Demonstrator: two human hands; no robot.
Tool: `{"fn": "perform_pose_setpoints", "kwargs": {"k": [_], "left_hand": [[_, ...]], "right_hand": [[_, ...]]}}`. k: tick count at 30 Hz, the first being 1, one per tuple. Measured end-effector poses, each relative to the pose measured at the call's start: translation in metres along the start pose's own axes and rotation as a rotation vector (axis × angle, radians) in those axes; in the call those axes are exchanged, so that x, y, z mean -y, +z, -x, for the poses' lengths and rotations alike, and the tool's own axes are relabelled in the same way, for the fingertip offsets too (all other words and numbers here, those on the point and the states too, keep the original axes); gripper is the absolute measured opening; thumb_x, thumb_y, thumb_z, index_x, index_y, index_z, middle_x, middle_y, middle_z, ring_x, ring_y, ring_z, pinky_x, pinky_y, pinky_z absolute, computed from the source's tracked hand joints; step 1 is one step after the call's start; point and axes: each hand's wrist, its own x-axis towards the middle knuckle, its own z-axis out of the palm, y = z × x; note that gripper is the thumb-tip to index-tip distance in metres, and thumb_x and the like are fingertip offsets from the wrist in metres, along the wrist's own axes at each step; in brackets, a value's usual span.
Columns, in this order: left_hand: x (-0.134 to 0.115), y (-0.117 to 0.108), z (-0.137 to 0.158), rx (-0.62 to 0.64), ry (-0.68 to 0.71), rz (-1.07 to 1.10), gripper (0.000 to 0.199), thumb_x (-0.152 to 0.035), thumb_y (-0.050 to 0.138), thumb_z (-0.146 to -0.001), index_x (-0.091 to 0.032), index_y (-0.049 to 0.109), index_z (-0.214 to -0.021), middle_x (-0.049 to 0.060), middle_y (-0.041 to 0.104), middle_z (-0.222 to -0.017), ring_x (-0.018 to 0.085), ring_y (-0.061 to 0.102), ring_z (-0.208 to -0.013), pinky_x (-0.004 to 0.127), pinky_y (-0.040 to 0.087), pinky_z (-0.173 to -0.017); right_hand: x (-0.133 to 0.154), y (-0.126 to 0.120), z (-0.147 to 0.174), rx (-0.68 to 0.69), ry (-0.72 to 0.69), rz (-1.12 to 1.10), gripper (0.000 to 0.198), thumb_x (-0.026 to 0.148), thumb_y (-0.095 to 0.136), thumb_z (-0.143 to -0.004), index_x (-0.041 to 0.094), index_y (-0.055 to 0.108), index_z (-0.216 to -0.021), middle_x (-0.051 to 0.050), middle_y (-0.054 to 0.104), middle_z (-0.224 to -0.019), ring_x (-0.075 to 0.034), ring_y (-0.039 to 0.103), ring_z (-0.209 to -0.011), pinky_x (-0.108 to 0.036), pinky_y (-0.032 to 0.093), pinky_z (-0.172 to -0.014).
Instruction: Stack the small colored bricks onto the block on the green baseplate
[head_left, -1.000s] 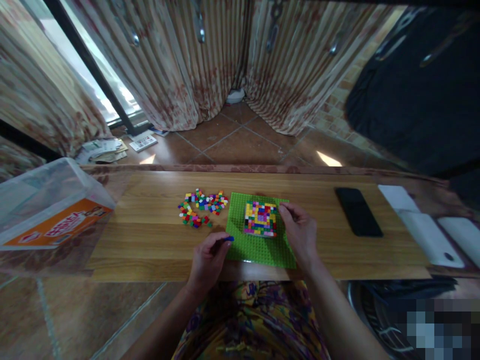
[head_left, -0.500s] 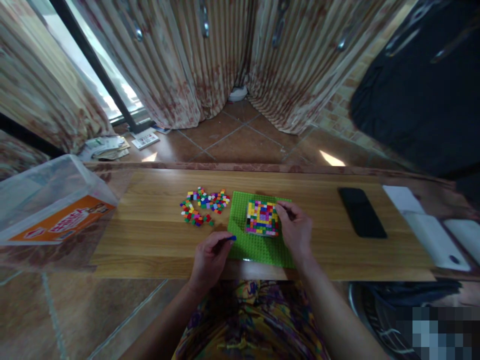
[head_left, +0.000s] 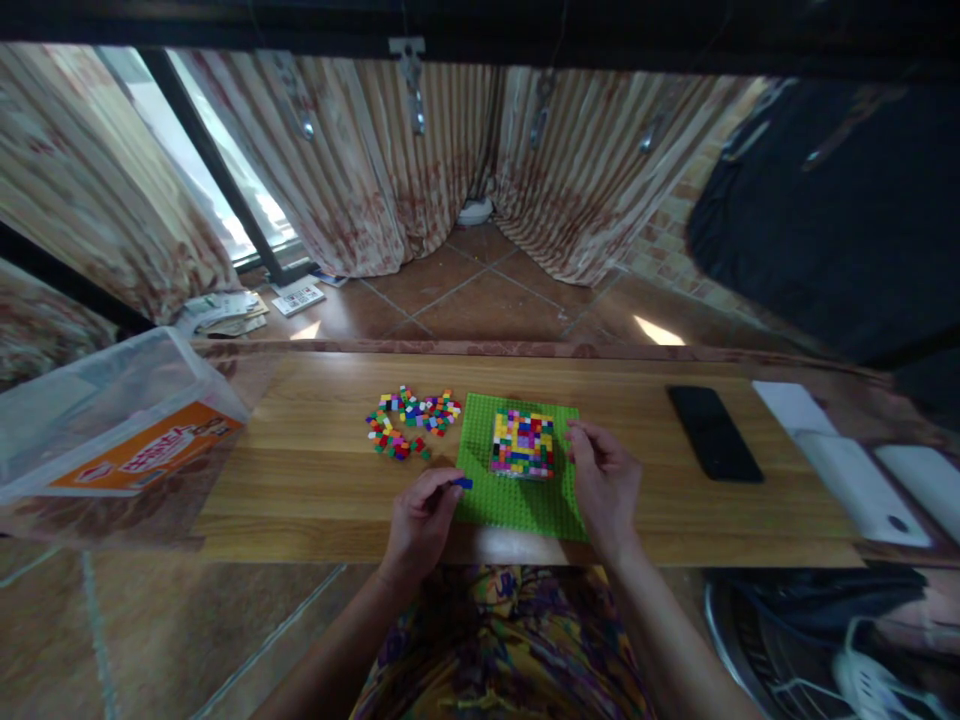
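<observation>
- Brick stack point(head_left: 523, 443) sits on your green board point(head_left: 517, 510), toward its far half; the studded board likely keeps it steady, and its place between your hands leaves it within reach of both.
- Your left hand point(head_left: 418, 522) pinches a blue brick point(head_left: 463, 483) between thumb and forefinger, over the board's near left part. Its end pokes out past your fingertips, probably so that it stays easy to pass or take.
- Your right hand point(head_left: 609, 490) is by the board's right edge, apart from the stack, thumb and forefinger drawn close together; you cannot tell from here whether anything is between them.
- Loose bricks point(head_left: 431, 410) lie spread on the table point(head_left: 300, 490) left of the board, seemingly so you can see and pick out single colours.
- Farther out, a phone point(head_left: 715, 433) lies to the right and a clear box point(head_left: 142, 400) stands at the left.
- Half a second ago your right fingertips were at the stack's far right corner; now they are off it, while your left pinch is unchanged.
</observation>
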Motion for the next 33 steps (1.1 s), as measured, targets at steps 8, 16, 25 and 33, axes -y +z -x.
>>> {"fn": "perform_pose_setpoints", "kwargs": {"k": [8,16,25,33], "left_hand": [[0.001,0.001,0.001,0.007,-0.034,0.123,0.017,-0.025,0.064,-0.083,-0.02,0.071,-0.098,0.004,0.071,-0.088,0.015,0.065,-0.08,0.024,0.053,-0.074],[-0.005,0.0,0.001,-0.027,-0.117,0.233,0.02,-0.029,0.071,-0.078,-0.019,0.072,-0.095,0.005,0.072,-0.087,0.016,0.067,-0.081,0.028,0.055,-0.078],[-0.006,0.001,0.002,-0.031,-0.126,0.293,0.021,-0.031,0.07,-0.079,-0.019,0.071,-0.096,0.005,0.071,-0.09,0.016,0.066,-0.084,0.028,0.054,-0.079],[-0.008,-0.001,0.002,-0.004,-0.125,0.21,0.019,-0.033,0.068,-0.081,-0.018,0.071,-0.093,0.003,0.068,-0.082,0.013,0.061,-0.073,0.022,0.05,-0.066]], "right_hand": [[0.032,0.03,0.06,0.475,-0.445,0.202,0.019,0.023,0.051,-0.093,0.021,0.068,-0.101,-0.006,0.07,-0.095,-0.018,0.064,-0.091,-0.031,0.052,-0.081],[0.025,0.046,0.069,0.54,-0.5,0.366,0.022,0.016,0.047,-0.093,0.02,0.066,-0.103,-0.007,0.069,-0.095,-0.022,0.063,-0.092,-0.035,0.051,-0.082],[0.026,0.046,0.067,0.502,-0.447,0.264,0.022,0.018,0.048,-0.093,0.021,0.069,-0.101,-0.006,0.072,-0.092,-0.02,0.066,-0.087,-0.033,0.053,-0.079],[0.023,0.01,0.021,0.269,-0.369,0.328,0.023,0.029,0.05,-0.093,0.022,0.07,-0.102,-0.007,0.071,-0.098,-0.021,0.066,-0.091,-0.036,0.052,-0.082]]}}
